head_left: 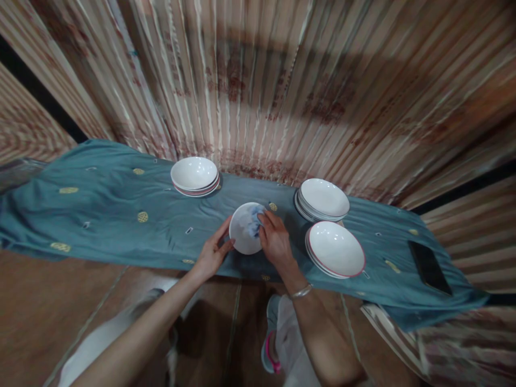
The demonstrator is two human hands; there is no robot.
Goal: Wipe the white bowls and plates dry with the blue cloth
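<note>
A white bowl [240,231] is held up over the near middle of the cloth-covered table. My left hand [213,251] grips its left rim, thumb on the near side and fingers partly hidden behind. Pressed against the inside of the bowl is a crumpled light-blue cloth [255,216]. My right hand [274,236] is closed on that cloth at the bowl's right side. Close by on the right is a stack of white bowls with a red rim [336,250]. Behind it stands another stack of white bowls [324,199].
At the back left sits a further bowl stack [195,174]. A black phone [429,267] lies near the right end of the teal tablecloth [108,215]. Striped curtains [258,80] hang right behind the table. My feet are on the tiled floor below.
</note>
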